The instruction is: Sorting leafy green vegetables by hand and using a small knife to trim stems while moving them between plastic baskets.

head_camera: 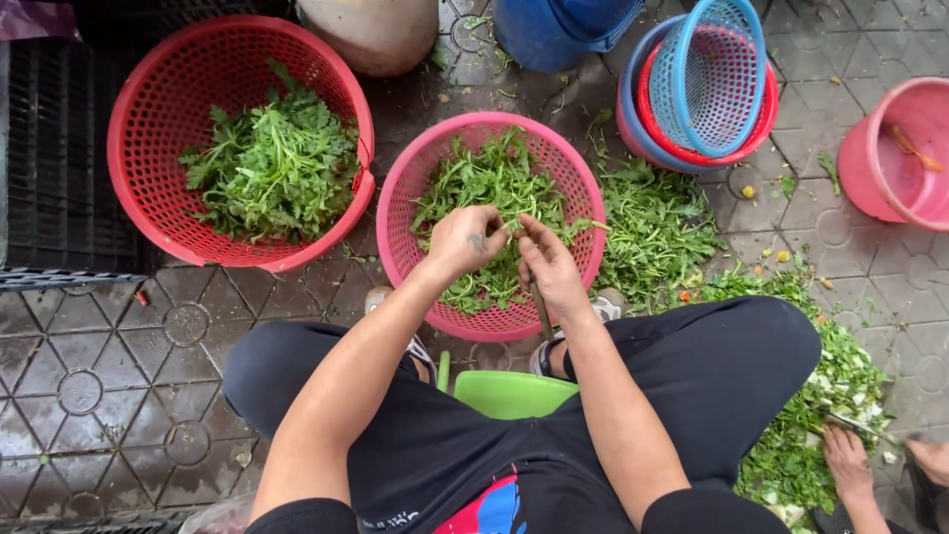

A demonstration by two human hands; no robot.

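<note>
**Two hands at the pink basket**

Both forearms reach forward from a seated person's lap and meet over the near half of the pink basket point(491, 222). The left hand point(465, 239) is curled, fingers closed around a sprig of greens point(509, 225) held at its tips. The right hand point(550, 267) sits just beside it, fingers folded around a thin stick-like handle point(540, 309) that slants down toward the wrist (whether it carries a blade cannot be told). The thumbs of both hands come together at the sprig, which lies between the two sets of fingertips, above the loose leaves filling the basket.

To the left stands a red basket point(148, 129), also holding greens. A heap of leaves point(652, 227) lies on the ground right of the pink basket. Farther back are stacked baskets point(707, 84) in blue and red, and a pink bucket point(895, 148) at the right edge. The ground is wet grey paving point(89, 366). A green stool point(509, 393) shows between the knees. Another person's hand point(848, 462) works at scraps lower right.
</note>
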